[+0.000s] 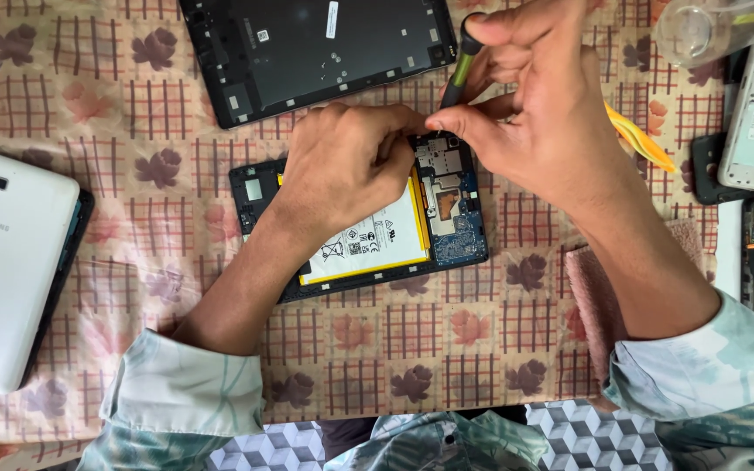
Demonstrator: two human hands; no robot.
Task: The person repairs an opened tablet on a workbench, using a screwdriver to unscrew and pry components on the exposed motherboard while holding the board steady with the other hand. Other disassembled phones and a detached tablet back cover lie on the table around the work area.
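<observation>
Centre frame, the left hand (346, 166) is pressing down on the opened tablet (359, 231), fingers curled closed against it. The right hand (534, 113) is gripping a screwdriver (459, 74), fingers pinching it upright over the tablet's upper right corner.

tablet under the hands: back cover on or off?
Off. The tablet lies opened, its white battery and blue circuit board exposed. The right hand holds a screwdriver over it.
</observation>
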